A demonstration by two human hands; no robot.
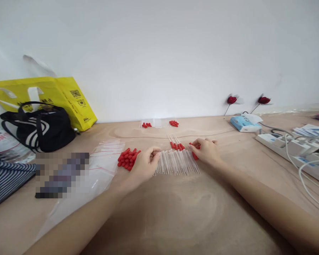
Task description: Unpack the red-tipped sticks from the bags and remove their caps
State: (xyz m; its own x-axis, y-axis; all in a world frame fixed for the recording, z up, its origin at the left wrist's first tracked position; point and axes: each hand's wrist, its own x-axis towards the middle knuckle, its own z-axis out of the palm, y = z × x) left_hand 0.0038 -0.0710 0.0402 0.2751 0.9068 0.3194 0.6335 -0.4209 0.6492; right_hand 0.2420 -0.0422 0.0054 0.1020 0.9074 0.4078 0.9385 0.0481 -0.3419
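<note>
A row of several clear thin tubes (177, 162) lies flat on the wooden table (175, 219). My left hand (145, 163) rests at the row's left end, fingers curled and pinched on a tube end. To its left is a heap of red caps (127, 159). My right hand (206, 151) sits at the row's right end, fingers closed around several red caps (194, 155). Just behind the row lie a few tubes fitted with red caps (177, 145).
Clear zip bags (101, 166) lie left of the heap. A black bag (42, 129) and yellow bag (66, 97) stand at the back left. More capped tubes (159, 123) are by the wall. A tissue pack (243, 123), power strip (295, 150) and cables are on the right.
</note>
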